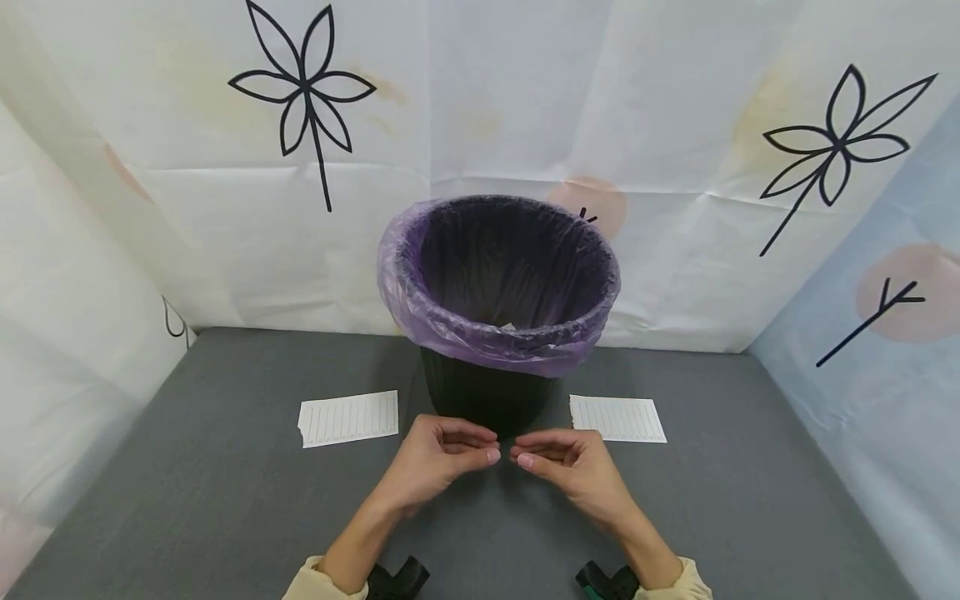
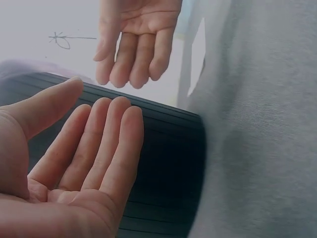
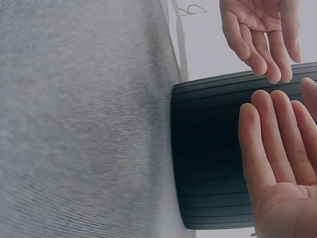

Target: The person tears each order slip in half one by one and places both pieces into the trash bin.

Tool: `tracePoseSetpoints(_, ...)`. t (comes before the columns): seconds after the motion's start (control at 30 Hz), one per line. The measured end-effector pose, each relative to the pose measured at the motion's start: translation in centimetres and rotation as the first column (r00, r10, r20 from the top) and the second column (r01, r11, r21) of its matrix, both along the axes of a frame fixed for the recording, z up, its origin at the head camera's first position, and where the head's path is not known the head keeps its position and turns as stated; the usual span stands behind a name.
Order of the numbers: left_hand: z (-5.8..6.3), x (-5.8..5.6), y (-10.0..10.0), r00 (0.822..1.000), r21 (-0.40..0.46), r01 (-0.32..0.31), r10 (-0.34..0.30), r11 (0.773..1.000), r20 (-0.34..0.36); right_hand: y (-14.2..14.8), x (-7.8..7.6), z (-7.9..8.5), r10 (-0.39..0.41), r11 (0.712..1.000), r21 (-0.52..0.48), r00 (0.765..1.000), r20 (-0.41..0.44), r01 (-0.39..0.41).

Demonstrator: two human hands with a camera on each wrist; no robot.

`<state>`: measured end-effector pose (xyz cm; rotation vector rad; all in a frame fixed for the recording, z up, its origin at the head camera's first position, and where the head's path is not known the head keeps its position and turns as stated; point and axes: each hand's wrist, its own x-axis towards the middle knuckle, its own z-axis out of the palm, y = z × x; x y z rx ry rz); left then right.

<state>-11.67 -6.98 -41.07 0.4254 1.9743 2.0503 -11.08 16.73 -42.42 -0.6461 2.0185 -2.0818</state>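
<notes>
My left hand (image 1: pixel 442 457) and right hand (image 1: pixel 562 467) face each other just in front of a black ribbed bin (image 1: pixel 483 387). Both palms are bare, with fingers gently bent and nothing held. A small gap separates the fingertips. A purple plastic liner (image 1: pixel 495 346) is folded over the bin's rim and covers its inside. One lined paper slip (image 1: pixel 349 419) lies left of the bin, and another paper slip (image 1: pixel 618 418) lies to the right. In the left wrist view the bin's wall (image 2: pixel 163 163) stands behind the fingers.
The grey table (image 1: pixel 187 483) runs back to a white printed cloth (image 1: pixel 510 100) hung behind it. More cloth hangs at both sides. A small whitish scrap (image 1: pixel 508 327) shows inside the bin, near its front rim. A dark cord loop (image 1: pixel 176 321) hangs at the back left corner.
</notes>
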Motion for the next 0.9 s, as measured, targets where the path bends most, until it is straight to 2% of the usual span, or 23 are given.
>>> tracePoseSetpoints(0.3, -2.2, -0.2, -0.5, 1.000, -0.053, -0.019, 0.019, 0.998, 0.011, -0.1, -0.5, -1.6, 0.006, 1.000, -0.009, 0.999, 0.040, -0.006)
tracePoseSetpoints(0.6, -4.2, -0.6, -0.8, 1.000, -0.040, -0.006, 0.007, 0.999, 0.020, -0.1, -0.7, -2.9, 0.030, 0.999, -0.039, 0.995, 0.091, -0.027)
tracePoseSetpoints(0.77, -5.5, -0.8, -0.7, 0.999, -0.046, -0.040, 0.039, 0.998, -0.026, -0.1, -0.7, -3.6, 0.039, 0.999, -0.036, 0.990, 0.132, -0.035)
tracePoseSetpoints(0.9, -6.0, -0.8, -0.7, 0.994, -0.063, -0.075, 0.070, 0.995, -0.085, -0.2, -0.7, -4.1, 0.036, 0.999, -0.021, 0.987, 0.158, -0.033)
